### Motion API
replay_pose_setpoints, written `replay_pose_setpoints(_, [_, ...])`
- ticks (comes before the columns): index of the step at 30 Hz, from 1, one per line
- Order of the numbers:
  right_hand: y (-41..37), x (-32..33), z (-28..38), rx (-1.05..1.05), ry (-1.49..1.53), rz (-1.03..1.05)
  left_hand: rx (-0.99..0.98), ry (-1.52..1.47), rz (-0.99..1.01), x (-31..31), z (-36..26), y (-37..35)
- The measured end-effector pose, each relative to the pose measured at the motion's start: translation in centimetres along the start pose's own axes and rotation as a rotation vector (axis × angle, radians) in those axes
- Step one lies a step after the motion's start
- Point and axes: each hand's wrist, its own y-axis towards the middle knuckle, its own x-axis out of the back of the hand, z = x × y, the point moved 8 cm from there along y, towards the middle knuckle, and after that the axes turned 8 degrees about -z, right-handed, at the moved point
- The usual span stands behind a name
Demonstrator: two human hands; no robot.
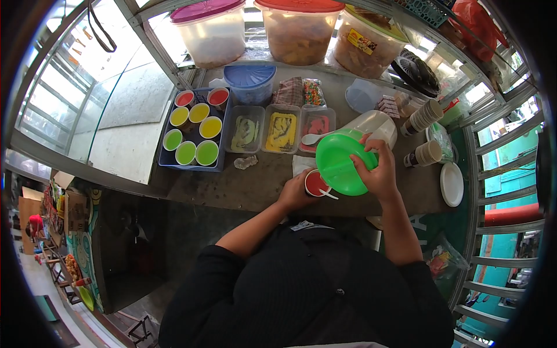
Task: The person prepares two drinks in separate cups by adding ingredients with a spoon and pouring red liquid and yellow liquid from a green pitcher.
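Note:
My left hand is closed around a paper cup at the counter's near edge. Red contents fill the cup, and a small white spoon sticks out of it. My right hand grips a clear plastic pitcher with a bright green lid. The pitcher is tilted, its lid facing me, right beside the cup. Whether liquid flows from it cannot be seen. Behind the lid, a white spoon lies across a tray of red contents.
A blue crate holds several cups of red, yellow and green contents. Trays with green and yellow remnants stand beside it. Stacked paper cups and white plates are on the right. Large lidded tubs line the back.

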Motion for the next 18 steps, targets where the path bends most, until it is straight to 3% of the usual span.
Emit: replay_pose_setpoints(18, [-0.05, -0.11, 0.59, 0.026, -0.008, 0.000, -0.036, -0.013, -0.011, -0.12, 0.14, 0.02])
